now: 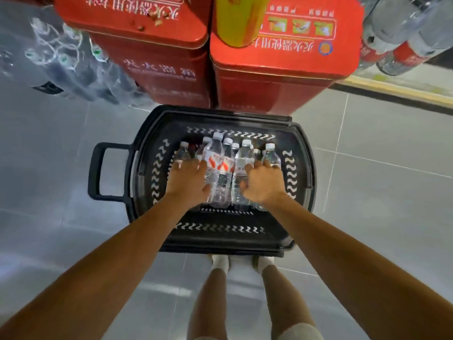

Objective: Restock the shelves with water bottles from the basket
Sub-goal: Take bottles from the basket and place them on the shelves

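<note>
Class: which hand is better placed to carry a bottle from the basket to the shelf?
Probably right: the right hand curls fingers over water bottles, the left hand lies flatter, and the shelf is on the right.

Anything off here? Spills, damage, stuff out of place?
No spill or damage visible. The water bottles lie capped, side by side in the basket. Only oddities: brownish scraps on top of the left red box, and a yellow cylinder resting on the right red box.

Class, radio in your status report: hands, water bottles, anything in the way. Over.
Down on water bottles: left hand, right hand; grip unclear. Bottles packed in black basket on floor. Close behind it, red boxes.
</note>
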A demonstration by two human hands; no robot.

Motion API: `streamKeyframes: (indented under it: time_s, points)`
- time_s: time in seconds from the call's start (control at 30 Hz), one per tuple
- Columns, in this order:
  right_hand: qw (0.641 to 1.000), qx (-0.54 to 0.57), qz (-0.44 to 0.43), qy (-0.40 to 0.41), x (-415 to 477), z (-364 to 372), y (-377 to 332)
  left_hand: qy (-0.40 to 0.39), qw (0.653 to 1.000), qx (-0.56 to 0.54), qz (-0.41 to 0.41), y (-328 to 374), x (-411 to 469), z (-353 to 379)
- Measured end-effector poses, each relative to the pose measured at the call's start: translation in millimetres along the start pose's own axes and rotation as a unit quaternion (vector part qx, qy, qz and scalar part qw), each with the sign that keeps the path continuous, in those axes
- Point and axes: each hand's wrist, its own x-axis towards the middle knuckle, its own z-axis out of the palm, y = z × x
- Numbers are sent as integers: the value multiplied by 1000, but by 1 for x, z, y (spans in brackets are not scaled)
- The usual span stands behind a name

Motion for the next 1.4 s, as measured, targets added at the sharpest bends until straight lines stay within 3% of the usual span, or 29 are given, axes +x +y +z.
streamKeyframes:
  time_s: [0.27,0.37,0.47,0.63,0.8,0.97,1.07,1.4]
  points:
    - [981,104,160,-34,93,102,2,-3,990,-120,-73,9,98,84]
    - [955,197,219,-48,119,120,2,-7,960,-250,-124,14,112,94]
    - [916,297,265,-45,134,128,-1,6,949,-281,-143,17,119,98]
    - [882,390,264,-23,132,128,2,-14,911,-381,-157,10,126,103]
    - [876,411,253,-10,103,119,7,-18,895,-424,-140,12,99,96]
    - [830,499,248,30,53,87,11,-14,873,-474,-113,24,55,63]
    - [820,520,236,48,7,54,11,-22,841,-530,-106,30,22,26]
    - [784,552,228,168,-168,-72,33,17,787,-616,-35,66,-105,-126]
